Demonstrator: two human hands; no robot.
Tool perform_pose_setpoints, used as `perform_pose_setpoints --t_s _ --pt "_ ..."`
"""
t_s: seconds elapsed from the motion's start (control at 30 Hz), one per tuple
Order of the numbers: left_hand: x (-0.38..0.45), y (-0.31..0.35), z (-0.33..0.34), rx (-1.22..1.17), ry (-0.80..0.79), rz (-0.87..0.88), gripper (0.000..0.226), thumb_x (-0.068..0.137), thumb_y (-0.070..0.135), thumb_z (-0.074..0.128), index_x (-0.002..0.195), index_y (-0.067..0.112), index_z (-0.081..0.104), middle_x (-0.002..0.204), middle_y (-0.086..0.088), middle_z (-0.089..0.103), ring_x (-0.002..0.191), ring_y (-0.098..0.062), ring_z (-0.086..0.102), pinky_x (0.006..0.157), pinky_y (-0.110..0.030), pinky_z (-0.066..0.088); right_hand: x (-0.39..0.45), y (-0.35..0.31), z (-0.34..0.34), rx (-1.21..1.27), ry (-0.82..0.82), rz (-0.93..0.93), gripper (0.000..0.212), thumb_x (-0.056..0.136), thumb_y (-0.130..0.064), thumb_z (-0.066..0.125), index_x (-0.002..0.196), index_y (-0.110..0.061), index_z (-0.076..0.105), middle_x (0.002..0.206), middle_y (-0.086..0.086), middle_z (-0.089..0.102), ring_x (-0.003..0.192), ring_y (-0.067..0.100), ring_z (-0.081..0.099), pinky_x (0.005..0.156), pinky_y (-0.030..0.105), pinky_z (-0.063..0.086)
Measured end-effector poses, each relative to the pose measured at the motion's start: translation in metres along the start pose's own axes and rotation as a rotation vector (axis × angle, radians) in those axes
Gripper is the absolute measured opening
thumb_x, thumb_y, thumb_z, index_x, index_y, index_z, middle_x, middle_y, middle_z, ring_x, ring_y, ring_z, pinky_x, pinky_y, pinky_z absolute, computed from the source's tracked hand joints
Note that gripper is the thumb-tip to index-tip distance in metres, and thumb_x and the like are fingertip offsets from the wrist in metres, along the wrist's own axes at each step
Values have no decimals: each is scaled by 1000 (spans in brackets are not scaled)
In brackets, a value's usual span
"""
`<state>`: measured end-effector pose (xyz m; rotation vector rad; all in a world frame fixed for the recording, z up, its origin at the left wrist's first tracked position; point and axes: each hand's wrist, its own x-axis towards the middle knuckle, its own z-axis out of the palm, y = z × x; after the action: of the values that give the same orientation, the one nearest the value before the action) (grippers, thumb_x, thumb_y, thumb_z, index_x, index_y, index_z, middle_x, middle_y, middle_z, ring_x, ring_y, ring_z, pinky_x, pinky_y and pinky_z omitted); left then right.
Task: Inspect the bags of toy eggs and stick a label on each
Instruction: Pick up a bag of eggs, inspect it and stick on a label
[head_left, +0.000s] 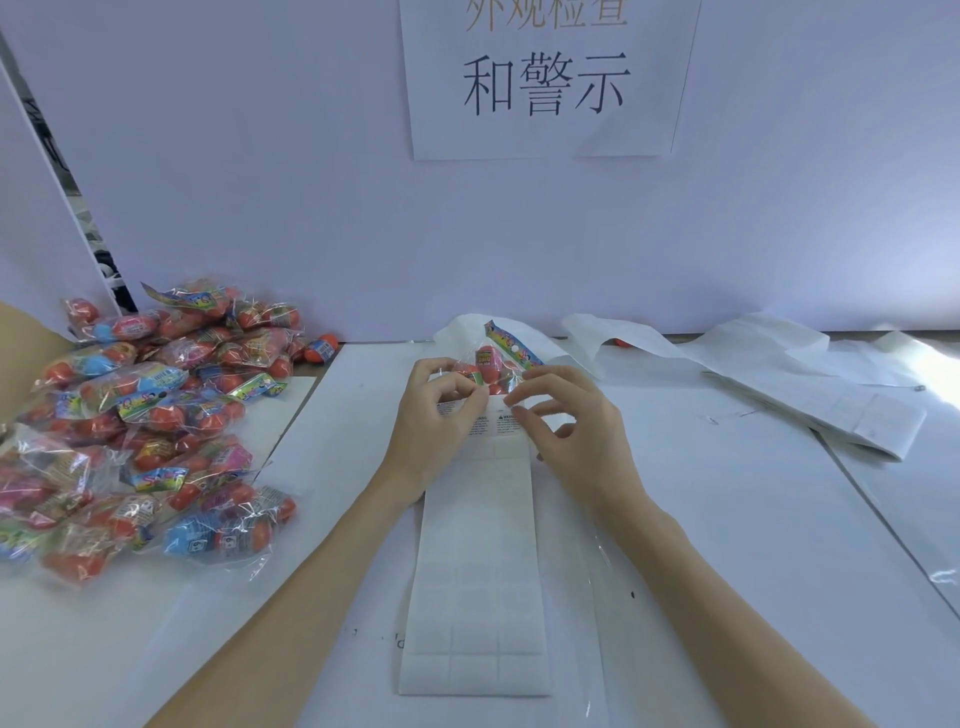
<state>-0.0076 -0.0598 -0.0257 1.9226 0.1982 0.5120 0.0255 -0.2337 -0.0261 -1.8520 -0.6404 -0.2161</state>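
- My left hand (441, 415) is curled, thumb and forefinger pinched together on a small white warning label (451, 408) whose printed edge shows just under my fingertips.
- My right hand (566, 421) is half open: forefinger and thumb reach toward my left hand and touch the top row of printed labels, while my other fingers (569, 434) hang loosely bent above the sheet. Whether that forefinger and thumb actually nip a label I cannot tell.
- Between my two hands lies the label sheet (475, 571), a long white strip running back toward my body; the only printed labels I can see are at its far end, right under my fingertips, and nearer me I see only faint blank squares.
- Just beyond my fingertips sits one bag of toy eggs (493, 358), clear plastic with a rainbow header card tilted up and red and pink eggs inside; my left fingers touch its near edge.
- Well off to the left of my left hand is the heap of bagged toy eggs (150, 426), red, blue and pink, piled loosely on the white table (727, 519).
- To the far right of my right hand lie used white backing strips (779, 374), crumpled and overlapping.
- Straight ahead above my hands a paper sign (545, 83) with large black characters hangs on the wall.
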Motion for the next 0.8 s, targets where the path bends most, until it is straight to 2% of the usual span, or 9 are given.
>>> perform_pose_setpoints --t_s 0.1,0.2,0.27,0.33,0.4,0.5,0.57,0.67,0.8 --pt "0 -1 1 9 1 0 14 96 15 72 83 15 76 124 9 51 124 -3 55 102 -29 46 1 -3 -1 68 74 7 23 96 -4 67 97 -26 71 112 -19 66 93 6 70 64 13 45" --pt "1 -1 0 -1 1 -10 12 95 14 73 83 14 76 125 8 51 118 -13 61 100 -30 48 2 -3 -2 166 148 97 28 96 2 54 103 -23 65 111 -20 70 98 7 70 76 29 55" --pt "0 1 0 -19 -6 -11 14 95 15 74 82 20 75 128 5 52 110 -8 63 95 -22 47 4 -3 -5 215 175 154 27 96 2 53 104 -21 63 109 -15 73 97 9 71 82 42 58" --pt "-1 3 0 -42 -9 -17 13 96 17 74 84 22 76 129 3 53 103 1 62 88 -9 44 5 -2 -7 228 188 186 24 96 1 56 104 -20 63 104 -9 75 95 13 72 85 46 59" --pt "-2 3 0 -102 4 -15 14 99 20 70 91 19 80 127 2 54 99 9 62 85 -4 43 5 -2 -7 221 190 208 20 97 -3 60 105 -21 64 99 -5 74 90 14 72 85 48 59" --pt "-1 4 -2 -244 51 -15 25 105 27 61 96 20 83 126 -1 59 97 -2 69 85 -13 50 4 -1 -5 214 187 236 18 97 -5 60 104 -21 66 94 0 70 86 16 68 86 53 57" --pt "2 4 -4 -312 116 -42 23 104 29 63 97 23 84 127 0 62 99 -13 72 87 -24 55 4 -2 -4 214 184 247 16 97 -7 61 102 -21 67 95 -2 70 86 14 66 86 53 57" --pt "7 1 -8 -420 202 -106 18 101 27 68 103 15 82 129 -4 67 107 -26 72 93 -37 58 4 -2 -3 221 190 254 7 98 -13 65 100 -20 67 105 -9 71 92 13 68 86 52 58" --pt "5 4 -7 -433 187 -123 16 100 24 69 95 20 84 126 -4 69 110 -22 72 94 -35 57 5 0 -5 206 184 243 2 97 -17 69 97 -19 68 104 -16 72 92 8 69 82 43 60"
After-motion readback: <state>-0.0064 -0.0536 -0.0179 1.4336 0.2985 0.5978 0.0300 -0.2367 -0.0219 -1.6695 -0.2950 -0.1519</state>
